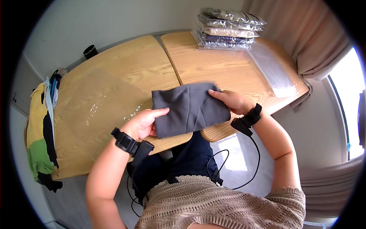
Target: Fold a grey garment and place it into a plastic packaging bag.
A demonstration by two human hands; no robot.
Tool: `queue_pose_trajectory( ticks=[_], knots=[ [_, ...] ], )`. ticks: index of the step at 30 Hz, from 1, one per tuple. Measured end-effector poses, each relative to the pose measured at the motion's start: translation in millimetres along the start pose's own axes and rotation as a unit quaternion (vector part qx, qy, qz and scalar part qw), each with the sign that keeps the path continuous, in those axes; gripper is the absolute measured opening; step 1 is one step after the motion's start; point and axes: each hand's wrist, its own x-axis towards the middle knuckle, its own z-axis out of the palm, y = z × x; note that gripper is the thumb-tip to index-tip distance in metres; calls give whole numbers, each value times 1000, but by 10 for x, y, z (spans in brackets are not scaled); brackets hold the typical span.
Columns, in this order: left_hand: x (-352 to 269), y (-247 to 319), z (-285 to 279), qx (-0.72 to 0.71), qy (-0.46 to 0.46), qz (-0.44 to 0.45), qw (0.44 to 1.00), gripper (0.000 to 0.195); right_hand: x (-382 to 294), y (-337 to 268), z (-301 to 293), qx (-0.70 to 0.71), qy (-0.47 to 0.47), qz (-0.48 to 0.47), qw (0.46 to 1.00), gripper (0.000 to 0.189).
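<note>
A folded dark grey garment (190, 110) is held up between both hands, above the near edge of the wooden tables. My left hand (145, 121) grips its left side, with the thumb lying on top. At the upper right side, my right hand (233, 101) pinches the cloth, thumb on top and fingers mostly hidden underneath. A clear plastic bag (100, 100) lies flat on the left table, left of the garment. Each wrist wears a black strap with a small box.
A stack of folded garments in clear bags (228, 30) stands at the back right. Nearby lies a pile of flat clear bags (276, 71). Loose clothes (38, 123) hang over the left table edge. A black cup (90, 52) is at the back; a cable (258, 154) trails from the right wrist.
</note>
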Motion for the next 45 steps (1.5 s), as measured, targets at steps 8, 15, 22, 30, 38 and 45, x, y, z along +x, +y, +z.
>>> queue_pose_trajectory(
  ticks=[8,15,22,30,38,45],
  knots=[
    [35,60,66,112,114,96,982,46,107,144,-7,111,47,-7,993,51],
    [22,207,90,288,228,112,923,39,42,40,52,50,120,1,992,53],
    [113,216,163,99,21,195,976,32,88,124,29,66,92,-27,993,56],
    [-272,155,428,235,61,478,844,40,-526,151,279,52,72,-268,959,55],
    [-691,161,459,363,2,527,769,22,-508,354,472,-101,302,-434,842,59],
    [-818,169,498,450,-46,635,626,26,-790,126,661,-359,344,-599,628,81]
  ],
)
